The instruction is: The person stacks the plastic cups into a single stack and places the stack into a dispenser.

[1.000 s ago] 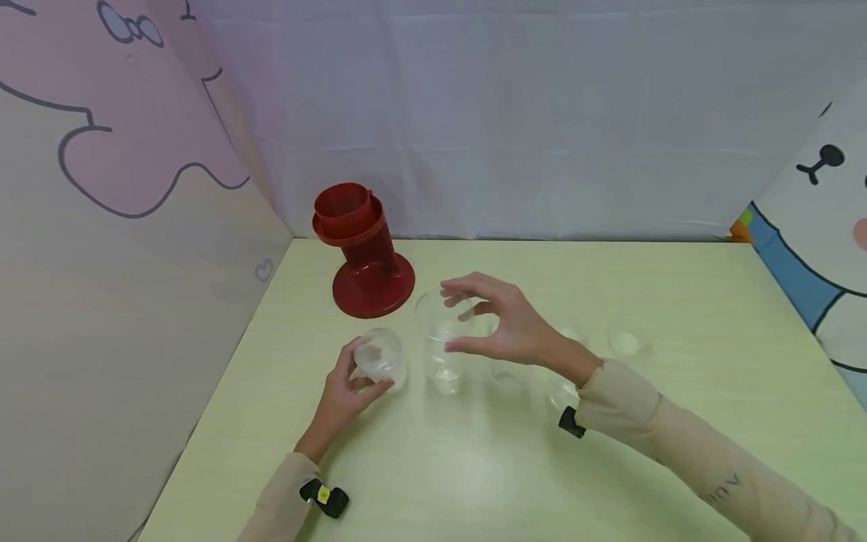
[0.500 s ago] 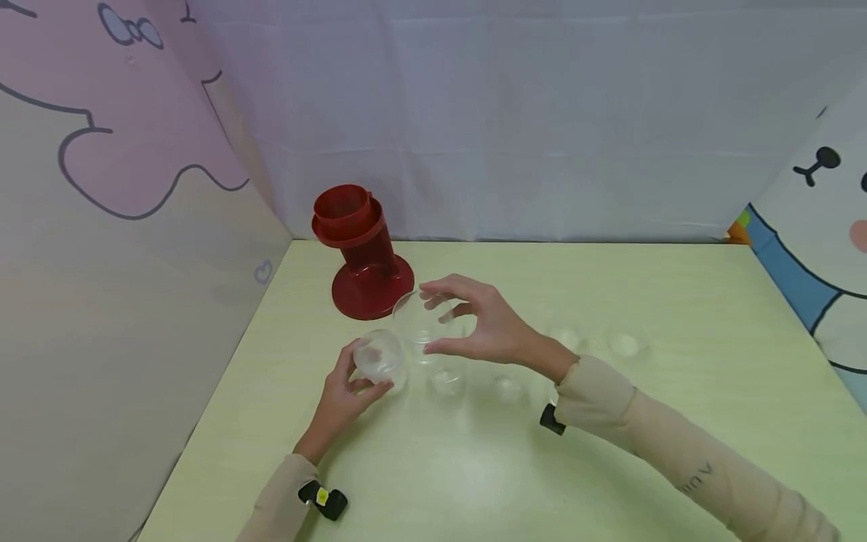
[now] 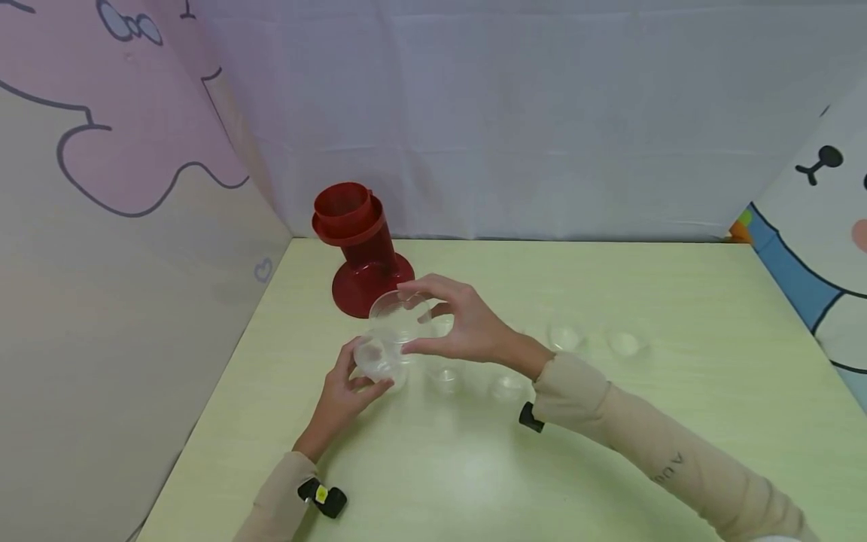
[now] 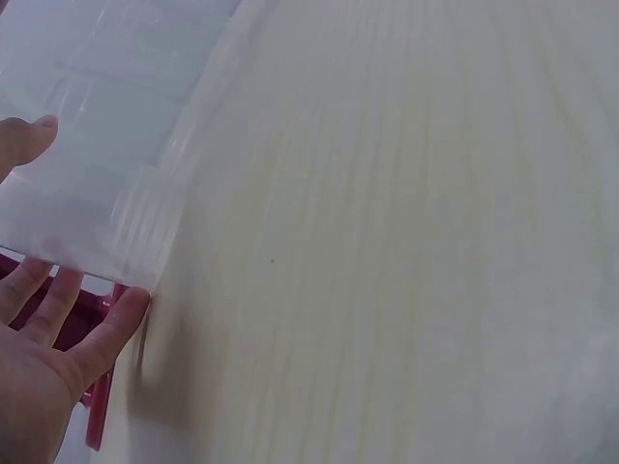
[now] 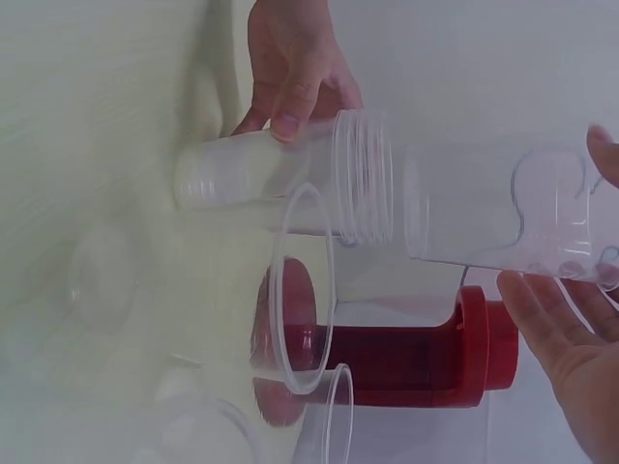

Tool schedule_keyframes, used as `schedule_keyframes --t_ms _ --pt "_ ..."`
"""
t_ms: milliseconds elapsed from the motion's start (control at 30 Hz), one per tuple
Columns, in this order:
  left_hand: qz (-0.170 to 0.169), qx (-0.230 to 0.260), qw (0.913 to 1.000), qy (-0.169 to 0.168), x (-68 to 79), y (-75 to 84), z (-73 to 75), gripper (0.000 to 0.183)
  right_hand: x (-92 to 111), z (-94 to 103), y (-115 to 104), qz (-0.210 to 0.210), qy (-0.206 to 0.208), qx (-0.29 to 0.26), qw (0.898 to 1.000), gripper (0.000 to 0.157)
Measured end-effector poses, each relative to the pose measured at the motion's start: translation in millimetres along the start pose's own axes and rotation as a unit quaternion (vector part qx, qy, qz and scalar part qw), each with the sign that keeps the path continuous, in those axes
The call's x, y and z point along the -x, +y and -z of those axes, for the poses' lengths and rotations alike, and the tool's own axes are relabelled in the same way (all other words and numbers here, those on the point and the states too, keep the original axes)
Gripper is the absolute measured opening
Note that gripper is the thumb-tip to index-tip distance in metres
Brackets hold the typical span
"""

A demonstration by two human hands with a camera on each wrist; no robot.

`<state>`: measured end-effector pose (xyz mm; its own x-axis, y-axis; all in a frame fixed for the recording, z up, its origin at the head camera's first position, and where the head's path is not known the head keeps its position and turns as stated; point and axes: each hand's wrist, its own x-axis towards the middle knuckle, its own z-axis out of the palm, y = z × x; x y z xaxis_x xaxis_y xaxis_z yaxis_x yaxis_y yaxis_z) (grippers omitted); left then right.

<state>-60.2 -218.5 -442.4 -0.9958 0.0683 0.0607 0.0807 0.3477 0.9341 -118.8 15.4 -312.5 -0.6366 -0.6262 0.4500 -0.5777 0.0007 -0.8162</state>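
My left hand [image 3: 345, 395] grips a stack of clear plastic cups [image 3: 375, 361] that stands upright on the table, several rims showing in the right wrist view [image 5: 363, 179]. In the left wrist view, thumb and fingers lie on opposite sides of the stack [image 4: 92, 193]. My right hand [image 3: 467, 324] holds a single clear plastic cup [image 3: 389, 310] by its sides, upright. The right wrist view puts this cup's base [image 5: 418, 208] just above the stack's top rims, with a small gap between them. Behind the hands stands a red tube-shaped holder [image 3: 366, 260] on a round base.
More clear cups stand on the table, one [image 3: 445, 379] right of the stack, another [image 3: 508, 386] beyond it, and two farther right, a nearer cup [image 3: 565, 336] and an end cup [image 3: 626, 344]. A white cloth backdrop [image 3: 515, 120] rises behind the table's back edge.
My right hand has moved left with the cup, from over the neighbouring cups to over the stack. The left hand and its stack have stayed in place.
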Motion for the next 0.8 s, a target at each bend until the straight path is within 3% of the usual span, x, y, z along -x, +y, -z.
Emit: schedule_keyframes --t_ms 300,500,800 --pt "-0.012 0.007 0.9999 0.002 -7.3 -31.9 -0.3 0.077 -6.3 -11.3 33.5 0.011 0.006 0.003 1.000 0.065" --pt "-0.032 0.001 0.9995 0.007 -7.2 -35.2 0.4 0.076 -11.1 -19.1 39.4 0.020 -0.003 0.003 1.000 0.066" --pt "-0.030 0.001 0.9995 0.008 -5.8 -34.8 0.2 0.077 -13.1 -28.8 42.9 -0.001 -0.001 0.005 1.000 0.066"
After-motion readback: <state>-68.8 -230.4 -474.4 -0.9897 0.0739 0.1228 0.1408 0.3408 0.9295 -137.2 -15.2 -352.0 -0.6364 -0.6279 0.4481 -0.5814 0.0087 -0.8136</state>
